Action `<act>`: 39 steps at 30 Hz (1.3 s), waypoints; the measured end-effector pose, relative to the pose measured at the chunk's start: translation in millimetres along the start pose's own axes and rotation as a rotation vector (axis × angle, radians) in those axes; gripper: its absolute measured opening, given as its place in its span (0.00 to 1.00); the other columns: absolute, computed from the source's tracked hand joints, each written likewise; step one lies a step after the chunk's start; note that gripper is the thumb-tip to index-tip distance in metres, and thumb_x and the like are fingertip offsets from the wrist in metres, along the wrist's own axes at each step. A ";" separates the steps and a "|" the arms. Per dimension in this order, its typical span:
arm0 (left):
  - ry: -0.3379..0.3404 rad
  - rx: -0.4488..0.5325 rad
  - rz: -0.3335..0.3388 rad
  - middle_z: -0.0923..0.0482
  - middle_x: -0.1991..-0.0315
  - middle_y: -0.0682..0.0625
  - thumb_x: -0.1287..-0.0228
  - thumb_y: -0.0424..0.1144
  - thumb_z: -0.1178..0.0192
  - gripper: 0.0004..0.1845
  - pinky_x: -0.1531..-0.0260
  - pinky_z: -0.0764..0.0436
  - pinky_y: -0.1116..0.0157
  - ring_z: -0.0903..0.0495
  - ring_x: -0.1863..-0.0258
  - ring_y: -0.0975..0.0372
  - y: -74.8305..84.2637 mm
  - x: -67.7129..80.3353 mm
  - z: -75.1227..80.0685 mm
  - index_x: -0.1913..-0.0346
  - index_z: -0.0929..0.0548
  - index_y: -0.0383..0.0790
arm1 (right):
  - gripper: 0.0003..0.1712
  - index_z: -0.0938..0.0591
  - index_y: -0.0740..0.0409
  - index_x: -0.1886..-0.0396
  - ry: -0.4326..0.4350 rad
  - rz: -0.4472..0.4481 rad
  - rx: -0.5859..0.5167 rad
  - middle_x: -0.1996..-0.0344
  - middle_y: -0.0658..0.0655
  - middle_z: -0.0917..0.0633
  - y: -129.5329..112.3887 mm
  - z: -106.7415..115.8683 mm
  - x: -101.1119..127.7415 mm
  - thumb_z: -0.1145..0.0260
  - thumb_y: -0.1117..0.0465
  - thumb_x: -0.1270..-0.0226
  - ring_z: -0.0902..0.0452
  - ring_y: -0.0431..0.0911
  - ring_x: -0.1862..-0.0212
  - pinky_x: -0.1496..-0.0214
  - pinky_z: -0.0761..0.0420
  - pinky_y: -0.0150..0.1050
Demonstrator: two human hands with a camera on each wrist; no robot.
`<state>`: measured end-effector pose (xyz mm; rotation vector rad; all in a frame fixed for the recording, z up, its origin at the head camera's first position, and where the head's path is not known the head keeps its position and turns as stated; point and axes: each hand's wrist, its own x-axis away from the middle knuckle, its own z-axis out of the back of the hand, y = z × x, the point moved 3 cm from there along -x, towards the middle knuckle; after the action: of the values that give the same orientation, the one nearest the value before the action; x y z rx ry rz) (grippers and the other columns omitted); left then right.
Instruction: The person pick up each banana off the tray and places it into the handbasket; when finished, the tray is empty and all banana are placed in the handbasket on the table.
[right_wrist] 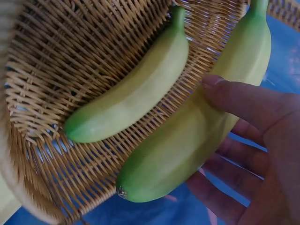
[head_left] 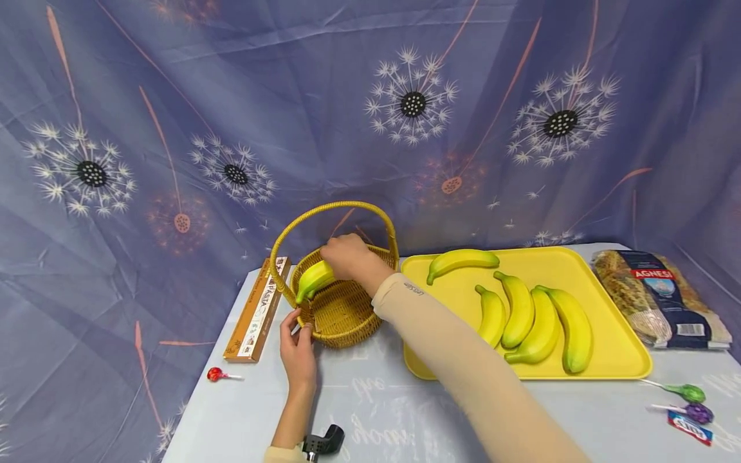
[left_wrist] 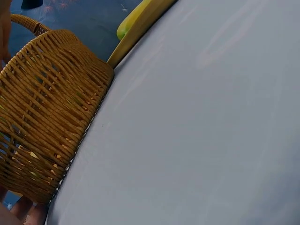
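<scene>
The right hand (head_left: 347, 254) grips a green-yellow banana (head_left: 314, 280) over the rim of the wicker basket (head_left: 341, 315), where another banana (right_wrist: 136, 91) already lies; the left hand (head_left: 298, 350) pinches the basket's near rim, just beside the yellow tray (head_left: 613, 347)

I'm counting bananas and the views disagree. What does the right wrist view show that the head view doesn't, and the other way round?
Only the right wrist view shows a second banana lying loose inside the basket, beside the held banana.

Only the head view shows the yellow tray with five bananas, the left hand at the basket's rim, the pasta box, the pasta bag and the lollipops.

Both show the right hand holding a banana at the basket.
</scene>
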<state>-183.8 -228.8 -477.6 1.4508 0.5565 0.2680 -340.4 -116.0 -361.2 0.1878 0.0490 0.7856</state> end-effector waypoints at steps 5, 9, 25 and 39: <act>0.005 0.013 -0.004 0.32 0.40 0.36 0.33 0.30 0.49 0.21 0.55 0.23 0.55 0.25 0.53 0.53 0.7 -1.8 -1.4 0.38 0.28 0.34 | 0.12 0.19 0.45 0.49 -0.064 -0.040 0.009 0.55 0.49 0.19 -8.1 -8.6 -10.6 0.38 0.54 0.31 0.23 0.45 0.58 0.56 0.22 0.42; 0.013 0.017 0.003 0.33 0.39 0.37 0.33 0.31 0.49 0.21 0.54 0.24 0.53 0.25 0.52 0.52 -10.3 -4.8 -2.4 0.37 0.28 0.37 | 0.14 0.19 0.42 0.46 -0.124 -0.093 -0.008 0.50 0.48 0.19 -14.1 -16.6 -18.6 0.39 0.55 0.30 0.23 0.44 0.54 0.58 0.22 0.42; 0.066 -0.045 -0.016 0.30 0.42 0.48 0.33 0.34 0.48 0.20 0.60 0.25 0.63 0.27 0.55 0.56 -33.3 -10.8 -2.9 0.39 0.26 0.44 | 0.25 0.28 0.35 0.33 -0.253 -0.239 -0.084 0.39 0.48 0.26 -16.3 -38.8 -21.9 0.42 0.58 0.28 0.26 0.47 0.46 0.63 0.23 0.41; 0.067 -0.073 -0.036 0.29 0.43 0.50 0.33 0.34 0.47 0.19 0.62 0.25 0.65 0.26 0.56 0.57 -33.9 -13.0 0.0 0.40 0.25 0.45 | 0.20 0.21 0.45 0.41 -0.262 -0.196 -0.218 0.41 0.51 0.23 -18.0 -39.3 -19.2 0.39 0.60 0.31 0.27 0.49 0.44 0.54 0.22 0.46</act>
<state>-200.1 -239.2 -508.3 1.3637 0.6209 0.3067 -345.8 -136.2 -403.7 0.0764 -0.2619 0.5612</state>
